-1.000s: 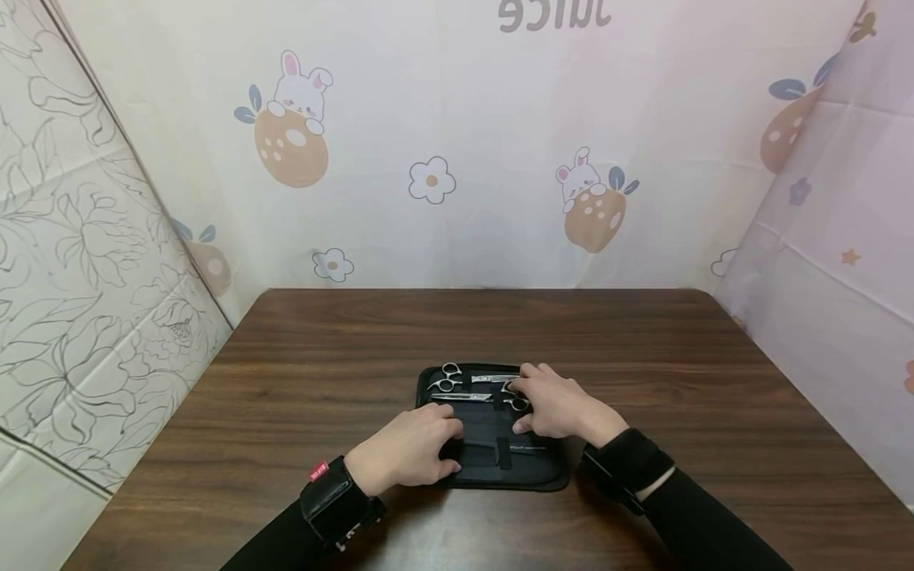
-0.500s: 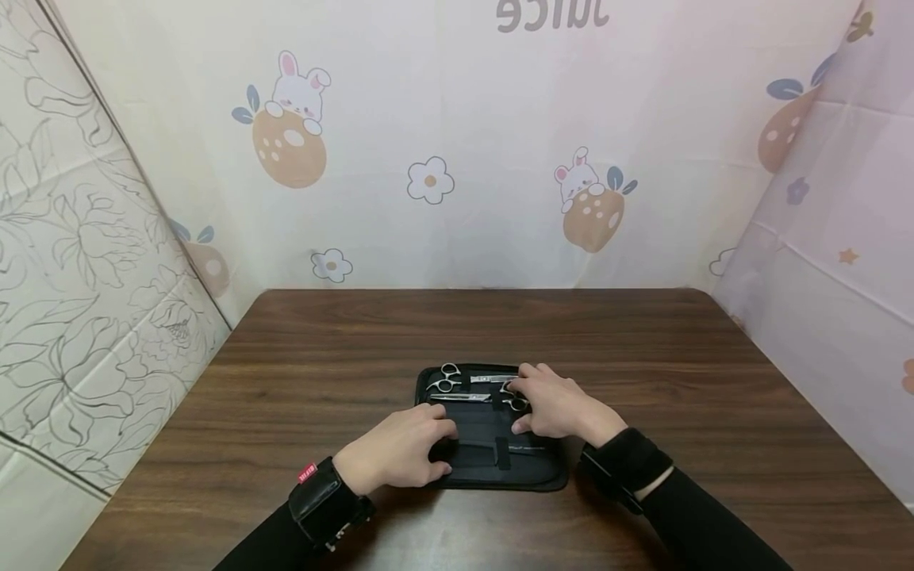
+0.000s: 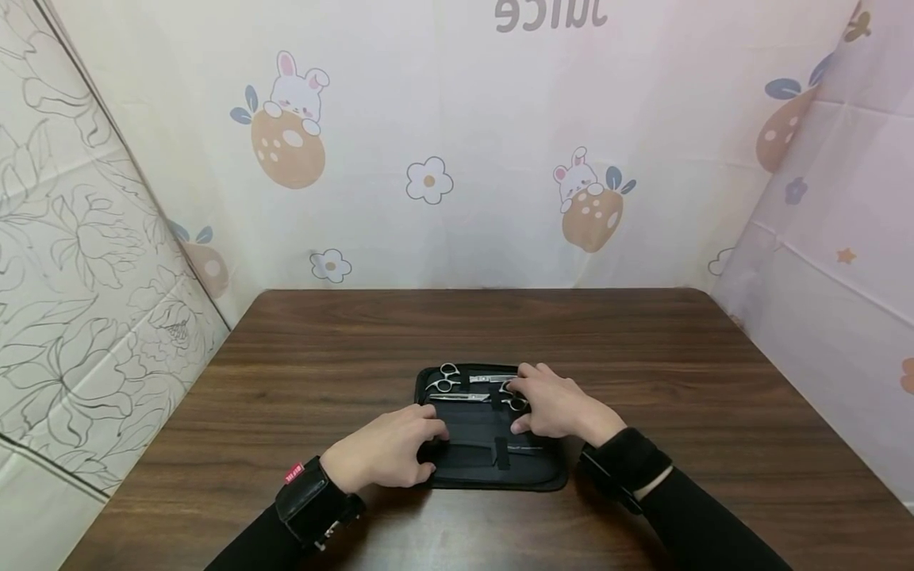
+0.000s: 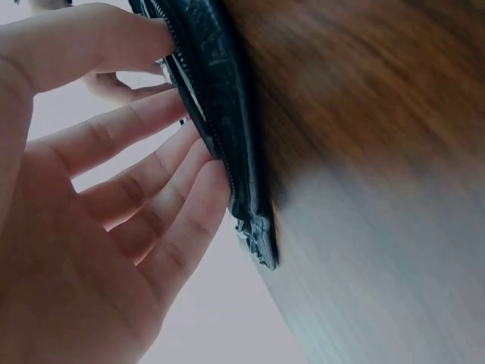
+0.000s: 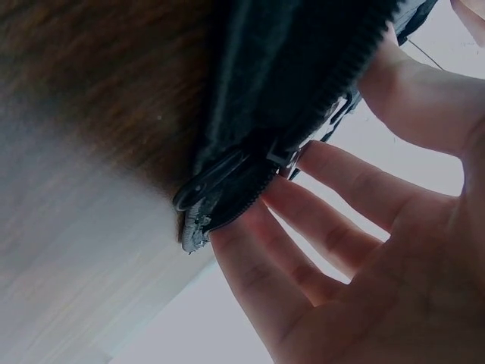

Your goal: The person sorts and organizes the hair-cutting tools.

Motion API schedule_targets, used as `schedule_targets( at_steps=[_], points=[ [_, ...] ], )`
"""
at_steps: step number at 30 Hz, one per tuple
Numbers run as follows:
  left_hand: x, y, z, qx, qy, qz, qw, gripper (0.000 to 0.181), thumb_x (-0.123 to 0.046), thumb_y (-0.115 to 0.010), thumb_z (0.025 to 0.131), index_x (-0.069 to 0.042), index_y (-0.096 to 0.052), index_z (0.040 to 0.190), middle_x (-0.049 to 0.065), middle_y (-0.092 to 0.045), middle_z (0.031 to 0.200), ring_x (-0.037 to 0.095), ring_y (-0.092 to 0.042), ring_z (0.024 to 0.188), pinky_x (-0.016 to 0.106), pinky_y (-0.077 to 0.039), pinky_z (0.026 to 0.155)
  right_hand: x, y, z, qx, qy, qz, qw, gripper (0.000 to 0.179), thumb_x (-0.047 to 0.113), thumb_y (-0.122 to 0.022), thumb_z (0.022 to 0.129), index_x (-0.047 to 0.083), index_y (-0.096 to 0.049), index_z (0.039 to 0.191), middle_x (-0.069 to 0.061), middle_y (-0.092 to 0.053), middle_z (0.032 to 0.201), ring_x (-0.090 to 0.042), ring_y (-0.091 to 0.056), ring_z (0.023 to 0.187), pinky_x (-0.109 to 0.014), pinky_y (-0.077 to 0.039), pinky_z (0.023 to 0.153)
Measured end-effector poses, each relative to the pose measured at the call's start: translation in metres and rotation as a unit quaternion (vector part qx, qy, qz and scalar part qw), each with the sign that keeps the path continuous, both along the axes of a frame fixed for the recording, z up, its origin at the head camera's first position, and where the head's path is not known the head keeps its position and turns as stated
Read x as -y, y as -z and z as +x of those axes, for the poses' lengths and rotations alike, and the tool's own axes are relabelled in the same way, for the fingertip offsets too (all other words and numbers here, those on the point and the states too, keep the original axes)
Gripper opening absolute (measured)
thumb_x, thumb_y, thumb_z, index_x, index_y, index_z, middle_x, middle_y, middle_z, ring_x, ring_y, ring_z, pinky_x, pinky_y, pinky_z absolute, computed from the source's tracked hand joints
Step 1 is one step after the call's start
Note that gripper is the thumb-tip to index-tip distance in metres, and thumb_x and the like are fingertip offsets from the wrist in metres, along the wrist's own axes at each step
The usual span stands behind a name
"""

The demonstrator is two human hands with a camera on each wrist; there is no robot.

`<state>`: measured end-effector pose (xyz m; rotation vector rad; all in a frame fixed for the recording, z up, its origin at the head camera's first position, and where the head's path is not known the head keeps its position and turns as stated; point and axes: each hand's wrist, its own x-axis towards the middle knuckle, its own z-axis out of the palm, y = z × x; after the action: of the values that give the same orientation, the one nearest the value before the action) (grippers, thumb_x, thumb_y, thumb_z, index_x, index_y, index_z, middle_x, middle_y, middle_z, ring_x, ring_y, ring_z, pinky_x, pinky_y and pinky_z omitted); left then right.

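A black zippered scissors case [image 3: 467,432] lies flat on the table, its inside facing up. Two silver scissors sit along its far part: the upper scissors [image 3: 443,385] have their handles to the left, the lower scissors [image 3: 460,397] to the right. My left hand [image 3: 385,448] is at the case's left edge, with thumb and lightly bent fingers against the zippered rim [image 4: 201,91]. Over the right side, my right hand [image 3: 560,404] rests its fingertips by the lower scissors' handles and partly hides them. A zip pull [image 5: 216,178] hangs beside its fingers in the right wrist view.
The dark wooden table [image 3: 343,341] extends around the case on all sides. Behind it hangs a pale printed curtain [image 3: 500,222], with a flower-patterned panel [image 3: 93,333] on the left and another pale curtain [image 3: 850,317] on the right.
My left hand has slid left, from over the case's inside to its left edge. The right hand, the case and the scissors have stayed in place.
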<state>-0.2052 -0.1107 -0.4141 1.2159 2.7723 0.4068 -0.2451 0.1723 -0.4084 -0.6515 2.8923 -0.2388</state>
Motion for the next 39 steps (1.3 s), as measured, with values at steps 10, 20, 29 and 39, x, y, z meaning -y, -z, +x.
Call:
schedule_targets(
  at_steps=[10,20,29,39],
  points=[
    [0.001,0.001,0.0,-0.002,-0.001,-0.002,1.0,0.031,-0.02,-0.08,0.082,-0.014,-0.073,0.111,-0.008,-0.054,0.094,0.006,-0.046,0.079,0.025,-0.046,0.07,0.0,0.0,0.0,-0.002,-0.001,-0.001,1.0,0.054,0.032,-0.084,0.085,0.011,-0.066,0.132,-0.003,-0.054,0.12,-0.024,-0.05,0.11,-0.047,-0.048,0.076],
    [-0.003,0.001,0.002,-0.014,-0.001,-0.007,0.9999,0.029,-0.021,-0.082,0.084,-0.012,-0.074,0.111,-0.005,-0.056,0.095,0.007,-0.052,0.084,0.028,-0.05,0.075,0.001,0.0,0.0,-0.007,0.0,0.003,1.0,0.054,0.032,-0.085,0.084,0.011,-0.067,0.13,-0.002,-0.055,0.118,-0.023,-0.05,0.107,-0.044,-0.049,0.074],
    [-0.01,-0.001,0.003,-0.024,0.005,-0.012,0.9996,0.025,-0.016,-0.083,0.084,-0.012,-0.074,0.107,-0.006,-0.051,0.088,0.009,-0.049,0.081,0.027,-0.048,0.071,0.0,-0.001,0.001,0.002,0.003,0.004,1.0,0.054,0.032,-0.084,0.085,0.011,-0.066,0.132,-0.002,-0.054,0.118,-0.023,-0.049,0.108,-0.047,-0.048,0.076],
    [-0.009,0.002,0.004,-0.031,-0.008,-0.01,0.9994,0.027,-0.015,-0.085,0.082,-0.013,-0.075,0.107,-0.005,-0.052,0.088,0.01,-0.051,0.082,0.028,-0.05,0.072,0.001,-0.001,0.0,0.001,0.001,0.007,1.0,0.055,0.033,-0.084,0.086,0.011,-0.066,0.133,-0.002,-0.054,0.118,-0.023,-0.049,0.109,-0.047,-0.049,0.075]
  ],
)
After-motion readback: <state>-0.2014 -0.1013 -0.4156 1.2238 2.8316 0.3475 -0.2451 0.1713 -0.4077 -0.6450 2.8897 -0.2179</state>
